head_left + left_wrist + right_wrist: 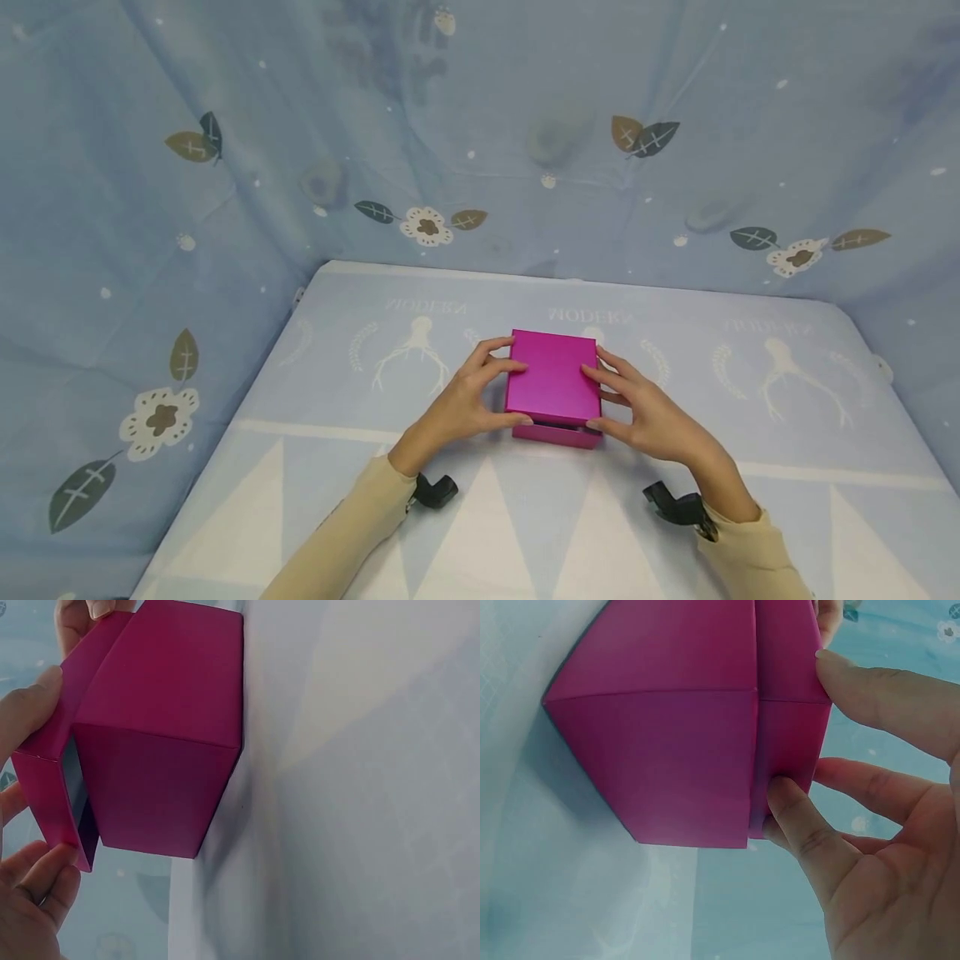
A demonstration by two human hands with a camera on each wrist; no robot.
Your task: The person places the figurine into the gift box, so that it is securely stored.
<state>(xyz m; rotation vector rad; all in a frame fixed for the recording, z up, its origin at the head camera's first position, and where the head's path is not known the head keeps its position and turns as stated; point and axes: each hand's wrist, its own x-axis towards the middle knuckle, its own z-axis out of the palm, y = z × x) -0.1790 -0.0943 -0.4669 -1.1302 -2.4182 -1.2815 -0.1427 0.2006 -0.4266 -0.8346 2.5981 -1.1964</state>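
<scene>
A magenta box stands on the table with its matching square lid at its top. The left hand grips the lid's left edge, thumb at the near corner and fingers farther back. On the opposite side, the right hand holds the lid's right edge in a similar way. The left wrist view shows a dark gap between the lid and the box body, the lid slightly tilted. In the right wrist view, the lid lies close against the body. The box's inside is hidden.
A pale blue patterned cloth covers the table. Blue fabric with leaf and flower prints hangs behind and along the sides. Black wrist-worn devices sit at both beige sleeve cuffs.
</scene>
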